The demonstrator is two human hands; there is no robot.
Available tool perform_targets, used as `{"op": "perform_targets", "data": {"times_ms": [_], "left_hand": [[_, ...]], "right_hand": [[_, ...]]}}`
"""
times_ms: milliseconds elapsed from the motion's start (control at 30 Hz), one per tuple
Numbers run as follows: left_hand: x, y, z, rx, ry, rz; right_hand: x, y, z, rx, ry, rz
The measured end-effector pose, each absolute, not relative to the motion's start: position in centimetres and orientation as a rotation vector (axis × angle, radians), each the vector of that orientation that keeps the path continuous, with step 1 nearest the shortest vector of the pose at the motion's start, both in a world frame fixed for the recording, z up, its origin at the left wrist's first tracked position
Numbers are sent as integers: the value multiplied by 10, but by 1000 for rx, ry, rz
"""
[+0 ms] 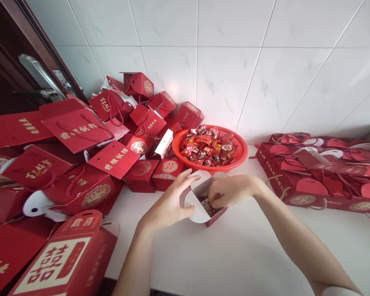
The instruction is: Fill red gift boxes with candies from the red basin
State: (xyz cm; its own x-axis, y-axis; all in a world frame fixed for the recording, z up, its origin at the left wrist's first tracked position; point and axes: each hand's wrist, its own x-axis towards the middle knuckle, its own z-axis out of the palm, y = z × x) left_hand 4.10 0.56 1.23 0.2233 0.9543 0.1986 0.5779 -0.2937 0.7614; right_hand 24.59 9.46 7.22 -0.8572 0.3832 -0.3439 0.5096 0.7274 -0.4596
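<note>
A small red gift box (216,217) with pale inner flaps stands open on the white surface in front of me. My left hand (169,201) holds its left side, thumb and fingers spread around a raised white flap (198,201). Inside the box, the curled fingers of my right hand (226,191) reach down against a red-and-white patterned wrapper (207,206). Whether anything is pinched in those fingertips is hidden. Just behind the box sits a red plastic basket (245,154), filled with wrapped candies (208,146) in mostly red wrappers.
Many red gift boxes with cord handles (80,127) are heaped along the left, close to my left forearm. To the right, filled-out boxes (302,185) stand packed in rows. A tiled wall (222,78) rises behind; a door handle (40,74) shows at upper left.
</note>
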Motion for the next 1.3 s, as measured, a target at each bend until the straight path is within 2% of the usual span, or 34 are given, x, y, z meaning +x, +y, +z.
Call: {"op": "perform_targets", "data": {"times_ms": [100,267,433,733,1000,1300], "left_hand": [[45,2,6,1935,1413,944],[47,2,0,1876,1396,925],[46,3,-3,1906,1417,913],[50,1,-2,1934,1395,965],[62,2,-4,1813,1400,1040],[66,6,-8,1803,1344,1085]], "right_hand": [[235,100,75,589,2494,-820],[223,100,79,777,2493,-652],[228,94,79,1028,2605,-604],[249,87,81,1108,2925,-637],[256,91,81,928,2727,-812],[237,98,85,884,2489,-597]]}}
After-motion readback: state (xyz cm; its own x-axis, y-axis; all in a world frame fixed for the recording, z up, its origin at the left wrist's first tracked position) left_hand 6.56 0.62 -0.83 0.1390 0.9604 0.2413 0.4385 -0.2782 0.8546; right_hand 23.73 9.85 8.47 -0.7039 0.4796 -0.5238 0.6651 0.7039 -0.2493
